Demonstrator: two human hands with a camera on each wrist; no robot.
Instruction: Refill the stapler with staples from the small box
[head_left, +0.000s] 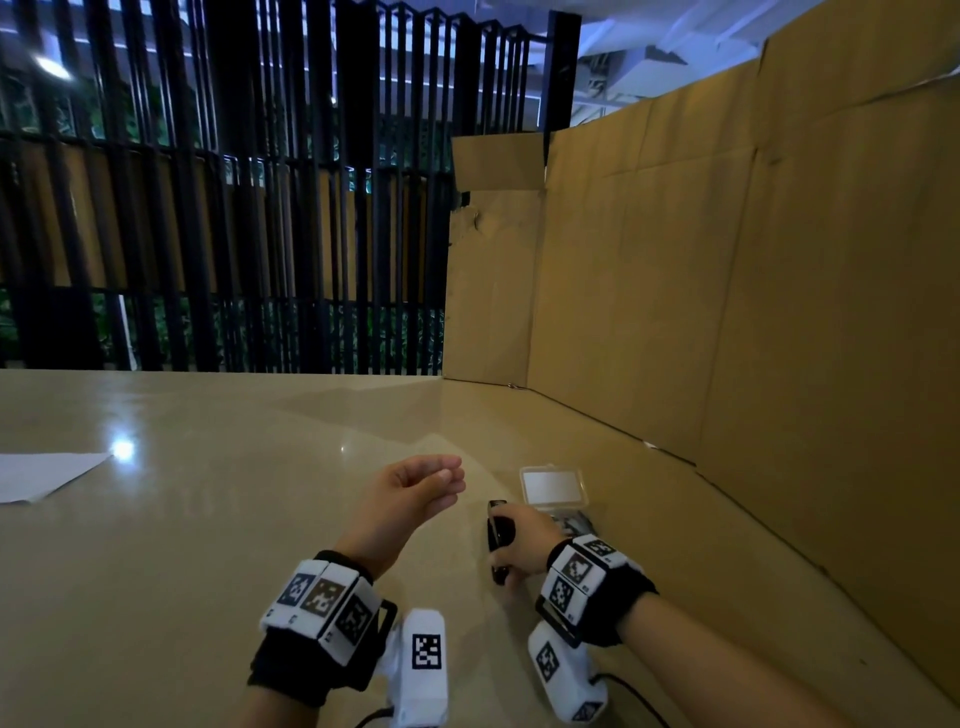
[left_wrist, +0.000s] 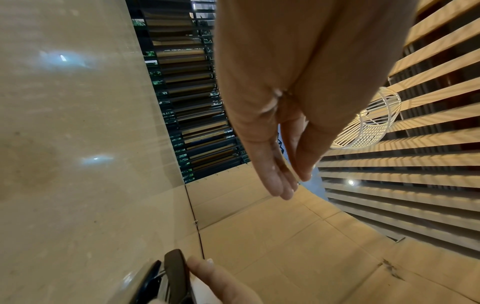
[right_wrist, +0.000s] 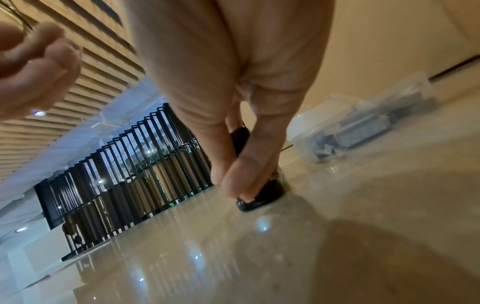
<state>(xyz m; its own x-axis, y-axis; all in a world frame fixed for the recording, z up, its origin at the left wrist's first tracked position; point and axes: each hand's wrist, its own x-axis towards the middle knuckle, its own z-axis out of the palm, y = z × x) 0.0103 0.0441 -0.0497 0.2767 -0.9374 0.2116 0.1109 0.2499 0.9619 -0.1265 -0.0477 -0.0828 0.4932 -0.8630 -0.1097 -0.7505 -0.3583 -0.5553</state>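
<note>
A black stapler (head_left: 497, 519) lies on the glossy beige table (head_left: 208, 545), and my right hand (head_left: 506, 551) grips it from above with fingers and thumb curled round its body. In the right wrist view the fingertips (right_wrist: 228, 185) press on the stapler (right_wrist: 267, 195) near its end. Just beyond it stands a small clear plastic box (head_left: 553, 486) with its lid open and grey staple strips inside (right_wrist: 363, 127). My left hand (head_left: 452, 480) hovers above the table left of the stapler, fingers relaxed and close together (left_wrist: 280, 185); I see nothing in it. The stapler (left_wrist: 175, 267) appears at the left wrist view's bottom edge.
A tall cardboard wall (head_left: 727, 312) runs along the right and the back right. A white paper sheet (head_left: 41, 475) lies at the far left of the table. Black slatted railings (head_left: 234, 208) stand behind the table's far edge.
</note>
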